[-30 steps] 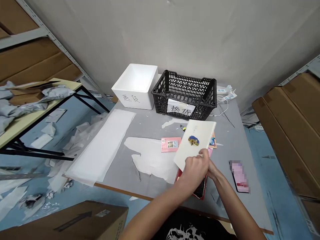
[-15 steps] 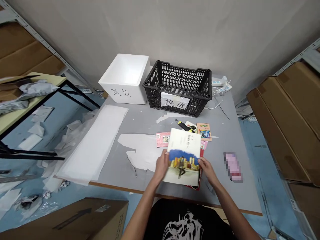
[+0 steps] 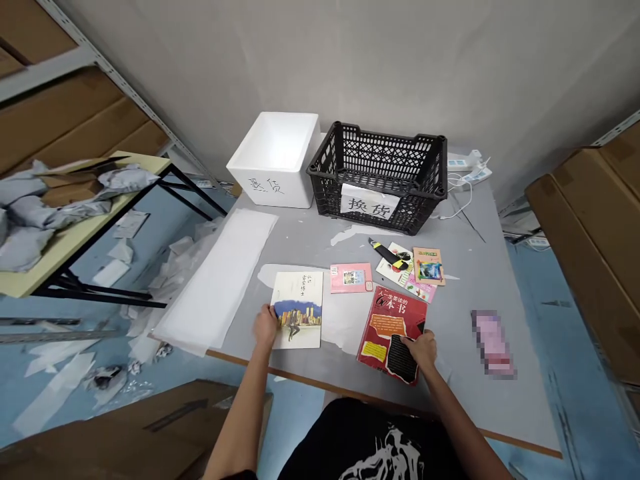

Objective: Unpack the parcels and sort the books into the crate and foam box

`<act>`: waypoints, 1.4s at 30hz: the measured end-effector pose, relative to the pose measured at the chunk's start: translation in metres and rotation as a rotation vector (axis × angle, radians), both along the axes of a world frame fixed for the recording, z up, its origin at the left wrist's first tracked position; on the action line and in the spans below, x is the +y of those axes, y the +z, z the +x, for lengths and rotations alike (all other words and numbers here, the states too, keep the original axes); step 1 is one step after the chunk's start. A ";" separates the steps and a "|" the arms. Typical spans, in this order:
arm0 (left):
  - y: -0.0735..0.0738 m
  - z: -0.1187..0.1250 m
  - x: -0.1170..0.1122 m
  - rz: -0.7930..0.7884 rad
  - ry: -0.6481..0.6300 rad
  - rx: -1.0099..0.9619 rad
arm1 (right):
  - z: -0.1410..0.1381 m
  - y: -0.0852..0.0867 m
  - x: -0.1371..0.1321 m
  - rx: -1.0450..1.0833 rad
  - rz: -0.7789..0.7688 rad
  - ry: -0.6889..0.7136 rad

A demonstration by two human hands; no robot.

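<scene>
White book (image 3: 297,310) is now off red book (image 3: 389,330), exposing both covers; left hand (image 3: 265,327) grips white. Right hand (image 3: 424,349) pinches red.

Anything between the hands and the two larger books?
Nothing visible. The left hand is at the left edge of the white book; the right hand has its thumb on the cover of the red book. The pink book and black-and-yellow cutter lie farther back, clear of both.
</scene>
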State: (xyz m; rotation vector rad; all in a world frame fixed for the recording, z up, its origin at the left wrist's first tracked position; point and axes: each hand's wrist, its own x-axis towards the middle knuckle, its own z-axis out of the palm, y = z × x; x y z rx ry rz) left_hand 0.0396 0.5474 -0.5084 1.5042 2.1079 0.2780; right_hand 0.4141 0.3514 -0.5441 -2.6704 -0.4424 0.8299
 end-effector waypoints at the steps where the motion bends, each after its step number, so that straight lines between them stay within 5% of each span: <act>1: 0.001 0.010 -0.002 0.024 -0.006 0.020 | 0.001 -0.001 0.002 -0.004 -0.025 -0.014; 4: 0.005 0.060 -0.027 0.053 -0.164 -0.013 | 0.006 -0.005 0.007 0.000 -0.066 -0.049; 8: 0.001 0.148 -0.090 -0.063 -0.471 -0.184 | 0.014 -0.005 0.008 0.051 -0.010 -0.042; 11: -0.006 0.192 -0.125 -0.162 -0.512 -0.228 | 0.016 -0.002 0.003 0.089 0.111 -0.018; 18: -0.021 0.208 -0.116 -0.305 -0.383 -0.268 | 0.007 0.014 -0.012 0.231 0.420 -0.006; 22: -0.016 0.209 -0.113 -0.339 -0.341 -0.366 | 0.001 0.034 -0.016 0.406 0.572 -0.093; 27: 0.017 0.189 -0.118 -0.289 -0.294 -0.565 | -0.011 0.079 -0.007 0.541 0.702 -0.150; 32: 0.042 0.121 -0.092 -0.036 -0.098 -0.642 | -0.061 0.116 0.045 0.677 0.793 0.097; 37: 0.029 0.040 -0.050 0.083 0.038 -0.470 | -0.137 0.090 0.120 0.566 0.623 0.363; 42: 0.000 0.000 -0.027 0.035 0.081 -0.334 | -0.194 0.043 0.156 0.457 0.413 0.392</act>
